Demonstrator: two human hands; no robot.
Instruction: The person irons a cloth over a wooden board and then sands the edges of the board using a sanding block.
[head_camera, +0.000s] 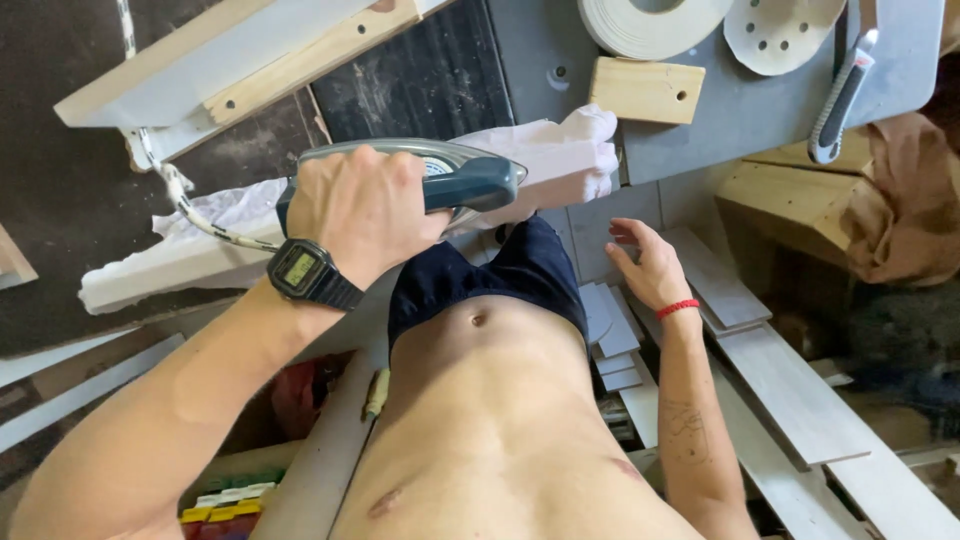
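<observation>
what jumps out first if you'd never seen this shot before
First the clothes iron, gripped by its dark handle in the left hand, which wears a black digital watch, pressed on white cloth at centre. Next the right hand, open with a red wristband, hanging empty over grey offcuts. Top right, a roll of white edging tape and a utility knife lie on the grey bench.

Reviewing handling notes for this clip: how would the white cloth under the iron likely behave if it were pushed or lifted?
The white cloth looks soft and crumpled, so it would probably bunch up rather than slide as one piece. Lifted, it would likely drape limply and weigh little. While the left hand holds the iron on it, that part seems pinned.
</observation>
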